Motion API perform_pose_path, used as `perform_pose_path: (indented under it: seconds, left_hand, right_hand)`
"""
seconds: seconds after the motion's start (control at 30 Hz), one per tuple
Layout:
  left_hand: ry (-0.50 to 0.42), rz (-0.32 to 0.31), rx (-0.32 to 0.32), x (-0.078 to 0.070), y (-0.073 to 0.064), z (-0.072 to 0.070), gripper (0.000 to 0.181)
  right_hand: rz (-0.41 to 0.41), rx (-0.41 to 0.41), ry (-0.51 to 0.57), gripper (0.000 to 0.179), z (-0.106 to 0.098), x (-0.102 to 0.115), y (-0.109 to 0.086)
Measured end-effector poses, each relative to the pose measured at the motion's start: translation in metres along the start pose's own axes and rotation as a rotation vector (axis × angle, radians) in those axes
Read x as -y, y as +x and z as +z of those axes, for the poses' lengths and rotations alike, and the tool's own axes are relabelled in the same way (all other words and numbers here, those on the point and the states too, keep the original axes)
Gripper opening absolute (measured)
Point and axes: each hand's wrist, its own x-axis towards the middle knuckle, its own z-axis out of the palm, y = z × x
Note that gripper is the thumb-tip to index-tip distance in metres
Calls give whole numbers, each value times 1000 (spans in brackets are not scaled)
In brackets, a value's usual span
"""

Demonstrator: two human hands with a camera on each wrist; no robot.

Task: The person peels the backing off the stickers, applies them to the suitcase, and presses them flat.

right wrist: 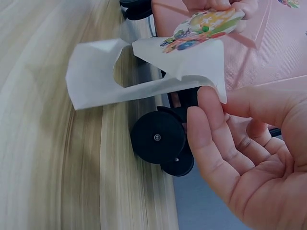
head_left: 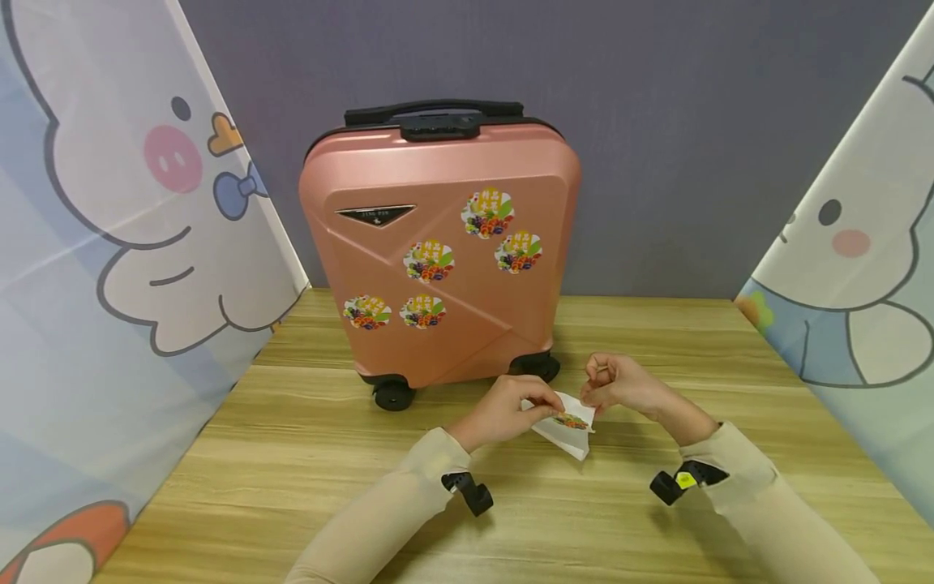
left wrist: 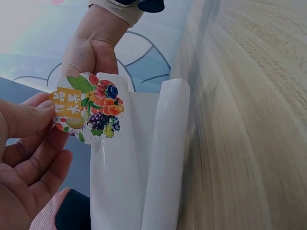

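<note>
Between thumb and fingertips my left hand [head_left: 507, 414] pinches a round fruit sticker [left wrist: 93, 108] by its edge. Yellow lettering, grapes, blueberries and a green leaf are printed on it. White backing paper [right wrist: 93, 76], bent with a curved cut-out, hangs just behind the sticker. My right hand [head_left: 626, 386] holds a corner of that paper between thumb and index finger, its other fingers loosely bent. Both hands are low over the wooden table, in front of a pink suitcase [head_left: 452, 353]. Several matching stickers [head_left: 429, 262] show on the suitcase's front.
The suitcase stands upright on black wheels [head_left: 394, 394], with a black handle [head_left: 434, 108] on top. Behind it rises a grey panel [head_left: 657, 146]. Cartoon-printed cloths line the left and right sides of the table [head_left: 292, 470]. Each wrist wears a small black camera [head_left: 476, 496].
</note>
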Motion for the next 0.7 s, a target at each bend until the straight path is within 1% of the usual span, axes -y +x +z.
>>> perform_pose_path:
  seconds: [0.1, 0.17, 0.3, 0.43, 0.6, 0.7]
  left_hand:
    - [-8, -7, 10, 0, 0, -1, 9]
    - [-12, -16, 4, -1, 0, -1, 9]
    - [-20, -65, -48, -1, -1, 0, 8]
    - [-55, -119, -106, -2, -1, 1, 8]
    - [-86, -142, -154, -3, 0, 1, 7]
    - [-93, -148, -172, -2, 1, 1, 7]
  right_hand:
    - [5, -8, 7, 26, -1, 0, 0]
    - [8, -18, 12, 27, -2, 0, 0]
    - [4, -29, 17, 27, -2, 0, 1]
    - [3, -37, 8, 26, -3, -4, 1]
    - [10, -69, 12, 26, -8, -10, 1]
    - [15, -95, 11, 26, -10, -14, 2]
